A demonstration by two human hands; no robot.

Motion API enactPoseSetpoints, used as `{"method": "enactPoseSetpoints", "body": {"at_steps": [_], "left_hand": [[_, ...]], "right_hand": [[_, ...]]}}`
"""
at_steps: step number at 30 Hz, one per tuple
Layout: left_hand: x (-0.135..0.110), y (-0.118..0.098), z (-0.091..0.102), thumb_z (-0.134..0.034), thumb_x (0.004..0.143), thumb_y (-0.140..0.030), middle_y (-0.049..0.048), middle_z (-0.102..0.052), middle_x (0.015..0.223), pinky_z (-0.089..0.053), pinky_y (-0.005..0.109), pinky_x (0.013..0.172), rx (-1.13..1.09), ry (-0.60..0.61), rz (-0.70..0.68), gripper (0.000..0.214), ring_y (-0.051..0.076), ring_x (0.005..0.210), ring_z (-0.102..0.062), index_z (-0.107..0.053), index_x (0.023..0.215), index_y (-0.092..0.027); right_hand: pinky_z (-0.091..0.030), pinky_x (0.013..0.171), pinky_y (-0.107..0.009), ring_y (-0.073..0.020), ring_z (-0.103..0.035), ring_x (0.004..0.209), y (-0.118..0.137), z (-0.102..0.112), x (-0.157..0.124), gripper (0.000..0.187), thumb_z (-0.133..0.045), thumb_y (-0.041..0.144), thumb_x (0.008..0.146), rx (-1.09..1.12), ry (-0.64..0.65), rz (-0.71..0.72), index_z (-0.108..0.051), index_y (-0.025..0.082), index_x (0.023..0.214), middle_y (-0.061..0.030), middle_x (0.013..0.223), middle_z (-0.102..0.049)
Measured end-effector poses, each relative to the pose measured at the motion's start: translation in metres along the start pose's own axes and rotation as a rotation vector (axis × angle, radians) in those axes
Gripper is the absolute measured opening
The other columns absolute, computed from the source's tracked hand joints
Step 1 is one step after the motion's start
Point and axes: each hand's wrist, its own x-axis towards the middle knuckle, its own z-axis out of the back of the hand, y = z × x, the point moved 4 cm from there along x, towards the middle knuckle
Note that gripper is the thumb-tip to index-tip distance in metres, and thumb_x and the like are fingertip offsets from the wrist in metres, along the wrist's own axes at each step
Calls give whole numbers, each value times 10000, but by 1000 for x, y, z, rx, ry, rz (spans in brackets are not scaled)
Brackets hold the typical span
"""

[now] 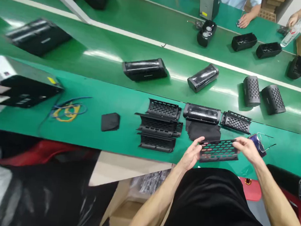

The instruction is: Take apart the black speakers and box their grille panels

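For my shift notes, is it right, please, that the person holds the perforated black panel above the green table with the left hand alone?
Not alone: the head view shows the left hand and right hand both holding the perforated black panel above the green table.

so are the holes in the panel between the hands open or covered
Open: the green bench and part of the left hand show through the panel.

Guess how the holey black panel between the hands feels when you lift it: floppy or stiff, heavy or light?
The holey black panel is probably stiff: it doesn't visibly sag between the left hand and right hand. It's likely light, being thin-looking and full of holes. Its narrow bars might crack if bent hard.
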Motion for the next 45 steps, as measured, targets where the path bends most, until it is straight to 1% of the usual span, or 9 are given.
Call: {"method": "enactPoseSetpoints", "body": {"at_steps": [2,6,14,19,23,29,33,40,45], "left_hand": [[-12,3,15,-1001,658,-508,160,-781,1242,-674,437,719,23,-82,32,753,320,932,-804,-647,1246,-197],[-41,6,65,-997,633,-441,134,-813,1148,-667,402,632,37,-307,4,676,315,861,-815,-629,1147,-202],[-66,11,114,-962,688,-418,98,-815,1055,-660,384,584,109,-374,14,587,284,779,-806,-624,1121,-212],[-58,25,108,-941,709,-422,93,-809,1040,-647,370,556,95,-370,17,537,282,772,-801,-632,1099,-219],[-47,32,96,-923,720,-434,101,-804,1014,-639,357,549,95,-328,12,511,277,760,-794,-650,1085,-203],[-22,35,65,-881,704,-444,100,-818,971,-617,348,562,42,-279,44,456,266,727,-776,-670,1021,-195],[-4,35,38,-857,660,-463,101,-814,927,-590,346,610,-29,-225,30,470,268,717,-764,-673,995,-191],[3,25,23,-869,604,-463,-11,-710,760,-485,252,662,-50,-275,-102,427,170,703,-660,-659,865,-198],[-6,20,17,-860,636,-514,19,-735,823,-513,293,696,-8,-215,-105,491,200,734,-673,-681,954,-186]], "right_hand": [[-533,654,-330,-207,-644,661,-13,-37,8,584,-840,742,735,-27,40,-12,-738,203,938,-16,726,-696],[-552,718,-340,-245,-695,762,-34,-71,43,599,-757,770,792,-327,-191,-135,-755,203,985,-57,770,-747],[-543,918,-425,-358,-757,1011,-42,-65,56,325,-640,471,957,-605,-282,-210,-847,221,985,-131,968,-816],[-545,1016,-444,-359,-727,1187,-25,-44,33,294,-637,463,942,-670,-338,-115,-838,249,962,-129,1225,-801],[-577,983,-483,-323,-732,1039,5,-44,17,351,-719,581,839,-459,-353,81,-680,233,810,-142,1245,-785],[-590,672,-376,-219,-674,698,53,-73,-20,520,-896,554,768,148,-62,72,-461,273,804,-24,876,-765],[-611,721,-390,-232,-709,740,57,-94,-39,527,-952,527,722,344,-9,7,-546,280,948,-5,891,-758],[-542,689,-359,-219,-659,657,2,-98,-31,515,-830,569,660,125,-91,-124,-506,273,929,13,755,-721],[-479,707,-355,-236,-655,706,-9,-79,-35,289,-614,534,798,-280,-229,-19,-556,266,890,-11,763,-716]]}}
